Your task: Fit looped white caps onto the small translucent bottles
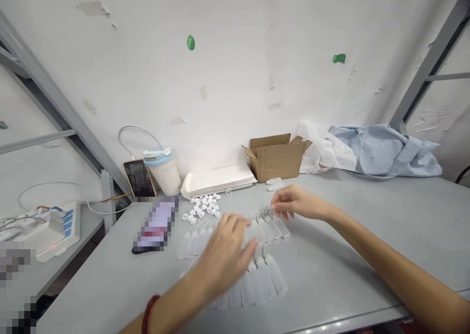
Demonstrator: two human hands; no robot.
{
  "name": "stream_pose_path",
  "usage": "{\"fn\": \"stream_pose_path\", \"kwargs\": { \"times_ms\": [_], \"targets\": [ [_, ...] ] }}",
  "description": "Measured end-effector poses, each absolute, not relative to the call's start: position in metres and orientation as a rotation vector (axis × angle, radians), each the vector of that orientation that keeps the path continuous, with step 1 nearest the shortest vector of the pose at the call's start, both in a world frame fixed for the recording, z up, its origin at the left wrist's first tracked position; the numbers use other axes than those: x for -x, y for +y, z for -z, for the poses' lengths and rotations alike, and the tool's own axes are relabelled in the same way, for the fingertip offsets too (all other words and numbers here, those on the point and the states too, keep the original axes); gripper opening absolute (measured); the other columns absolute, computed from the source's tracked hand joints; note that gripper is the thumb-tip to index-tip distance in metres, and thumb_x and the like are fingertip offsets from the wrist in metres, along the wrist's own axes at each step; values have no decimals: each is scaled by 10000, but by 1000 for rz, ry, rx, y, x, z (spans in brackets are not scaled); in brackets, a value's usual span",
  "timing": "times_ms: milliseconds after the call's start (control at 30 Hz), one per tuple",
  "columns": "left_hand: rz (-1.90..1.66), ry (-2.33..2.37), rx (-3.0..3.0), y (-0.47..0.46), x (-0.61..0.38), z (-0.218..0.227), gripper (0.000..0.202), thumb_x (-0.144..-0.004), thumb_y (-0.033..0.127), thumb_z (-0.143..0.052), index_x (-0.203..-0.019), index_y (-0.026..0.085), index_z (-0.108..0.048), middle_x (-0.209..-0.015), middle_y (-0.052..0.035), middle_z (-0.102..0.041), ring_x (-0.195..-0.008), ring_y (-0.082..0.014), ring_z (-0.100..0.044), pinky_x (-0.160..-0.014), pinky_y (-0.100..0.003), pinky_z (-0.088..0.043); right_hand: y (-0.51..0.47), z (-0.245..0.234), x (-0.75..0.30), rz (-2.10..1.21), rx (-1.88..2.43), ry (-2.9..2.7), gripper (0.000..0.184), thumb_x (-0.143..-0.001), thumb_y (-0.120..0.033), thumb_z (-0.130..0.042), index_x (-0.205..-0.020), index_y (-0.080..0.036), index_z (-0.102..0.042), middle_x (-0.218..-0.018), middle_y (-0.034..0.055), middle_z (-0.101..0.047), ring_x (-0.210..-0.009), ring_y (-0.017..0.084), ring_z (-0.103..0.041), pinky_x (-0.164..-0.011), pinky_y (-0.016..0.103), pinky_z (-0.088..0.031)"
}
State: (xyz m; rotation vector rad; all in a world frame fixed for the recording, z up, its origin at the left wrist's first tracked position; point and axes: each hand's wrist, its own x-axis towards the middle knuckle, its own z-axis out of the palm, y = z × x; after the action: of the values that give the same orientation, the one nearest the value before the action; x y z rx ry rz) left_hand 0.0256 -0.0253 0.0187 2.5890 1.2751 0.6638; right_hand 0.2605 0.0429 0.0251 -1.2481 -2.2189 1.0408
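Note:
Rows of small clear plastic bottles [270,275] with thin cords lie flat on the grey table [367,236]. My left hand [224,253] hovers over the middle of them, fingers curled downward; what they touch is hidden. My right hand [293,202] is at the far end of the upper row [271,226], fingers pinched together near a bottle's cord. A heap of small white caps [202,208] lies just beyond the bottles.
A phone [156,226] lies to the left of the bottles. Against the wall stand another phone [138,178], a white cup with a blue lid [163,170], flat white trays [218,179], an open cardboard box [276,157], a white bag [321,150] and blue cloth [385,150]. A power strip [55,224] sits left.

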Motion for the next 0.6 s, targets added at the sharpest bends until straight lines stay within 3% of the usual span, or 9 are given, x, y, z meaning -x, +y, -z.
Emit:
{"fn": "stream_pose_path", "kwargs": {
  "times_ms": [67, 133, 300, 433, 600],
  "targets": [
    [-600, 1445, -2617, 3, -17, -24, 230, -889, 238, -409, -1016, 114, -556, -1007, -111, -585, -1004, -232, -494, -850, -366, -441, 57, -16, -268, -442, 1401, -2194, 176, -841, -247, -461, -835, -143, -603, -774, 66, -676, -683, 172, -640, -600, 271, -494],
    [-420, 1606, -2730, 33, -10, -26, 244, -885, 200, -402, -1036, 102, -567, -998, -111, -610, -997, -228, -510, -854, -335, -430, 70, -6, -273, -236, 1445, -2155, 193, -825, -172, -450, -937, -132, -602, -972, 129, -654, -891, 243, -615, -741, 364, -487],
    [-279, 1720, -2807, 91, -7, -20, 235, -848, 116, -400, -926, 96, -621, -887, -143, -639, -923, -270, -537, -787, -354, -430, 86, 11, -278, -79, 1408, -2274, 345, -781, -46, -440, -1076, -157, -579, -1151, 123, -592, -1071, 262, -525, -895, 405, -419],
    [-198, 1744, -2874, 108, -14, -12, 194, -824, 108, -436, -821, 109, -630, -850, -158, -637, -922, -291, -531, -750, -360, -430, 89, 17, -280, -3, 1432, -2339, 374, -769, -11, -428, -1091, -139, -569, -1149, 128, -585, -1061, 264, -520, -878, 387, -423],
    [-170, 1724, -2948, 112, -21, -9, 239, -841, 83, -391, -828, 90, -629, -867, -181, -634, -938, -299, -513, -759, -375, -413, 94, 22, -283, 71, 1458, -2367, 371, -770, -3, -425, -1089, -133, -564, -1102, 128, -586, -1019, 257, -529, -845, 363, -428]
  ]
}}
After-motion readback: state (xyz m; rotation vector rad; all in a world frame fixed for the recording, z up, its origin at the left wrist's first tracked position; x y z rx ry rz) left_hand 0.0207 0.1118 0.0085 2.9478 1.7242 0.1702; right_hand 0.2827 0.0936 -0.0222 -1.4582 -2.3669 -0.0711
